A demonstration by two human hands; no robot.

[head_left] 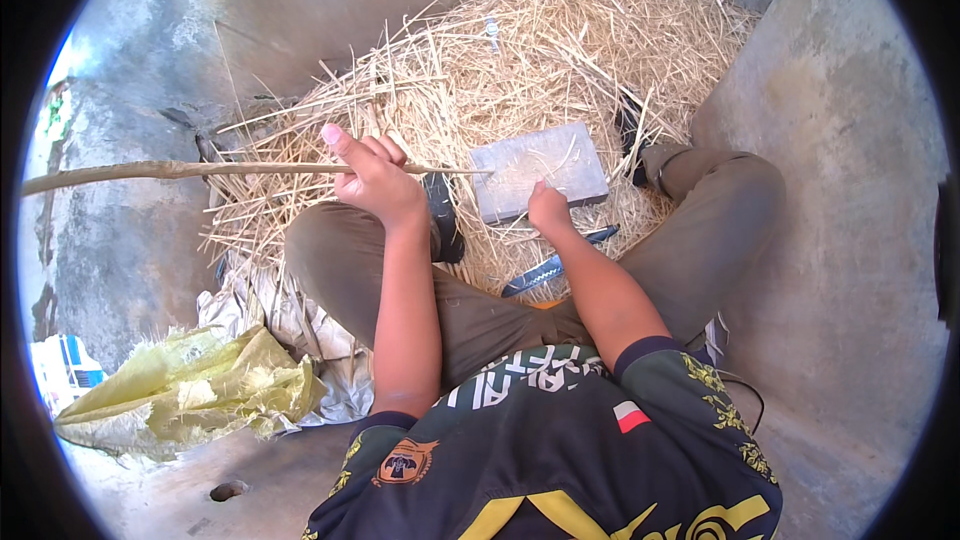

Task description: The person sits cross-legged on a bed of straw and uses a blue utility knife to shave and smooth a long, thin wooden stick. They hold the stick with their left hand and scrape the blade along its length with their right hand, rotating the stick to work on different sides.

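Observation:
My left hand (378, 180) is curled round a long wooden stick (180, 170), its thumb raised. The stick runs from the far left edge and tapers to a thin tip above a flat grey block (500, 155). At the block's near edge my right hand (548, 208) is closed, thumb on top; whatever it may grip is hidden. A few pale slivers (560, 158) lie on the block. Between my legs, just below the right hand, rests a long blue tool (545, 275) with what looks like a toothed edge, partly covered by my right forearm.
A heap of straw-like shavings (560, 40) spreads beyond the block and around my feet. Concrete walls (840, 140) rise around me. A torn yellow sack (210, 385) lies at the lower left, near a small hole (229, 491) in the concrete.

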